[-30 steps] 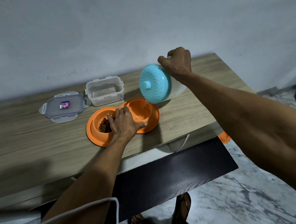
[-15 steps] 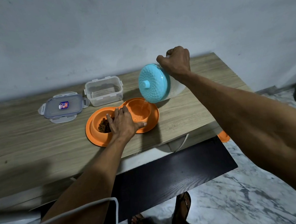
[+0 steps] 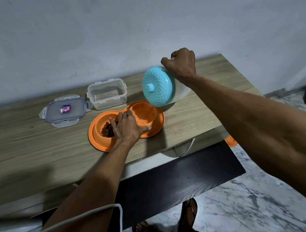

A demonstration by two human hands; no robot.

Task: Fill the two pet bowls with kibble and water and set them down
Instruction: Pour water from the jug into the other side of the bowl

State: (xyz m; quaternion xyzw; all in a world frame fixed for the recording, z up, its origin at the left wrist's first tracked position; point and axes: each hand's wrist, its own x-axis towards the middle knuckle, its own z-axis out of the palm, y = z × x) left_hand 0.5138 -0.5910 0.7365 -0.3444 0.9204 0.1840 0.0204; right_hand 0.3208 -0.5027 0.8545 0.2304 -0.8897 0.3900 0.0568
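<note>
Open surface (image 3: pixel 29 147) extends left of the fingers (image 3: pixel 124 116) of the left hand (image 3: pixel 127 128) and along the near edge. Beyond them stand a clear container (image 3: pixel 106 94) and, left of it, its lid (image 3: pixel 64 111). Right of the fingers, the tilted jug (image 3: pixel 159 86) in the right hand (image 3: pixel 180 63) hangs over the bowl (image 3: pixel 160 120), blocking that side.

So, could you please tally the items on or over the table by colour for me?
Orange: 1, the double pet bowl
Clear: 2, the container and the loose lid
Turquoise-lidded: 1, the water jug
Total: 4
</note>
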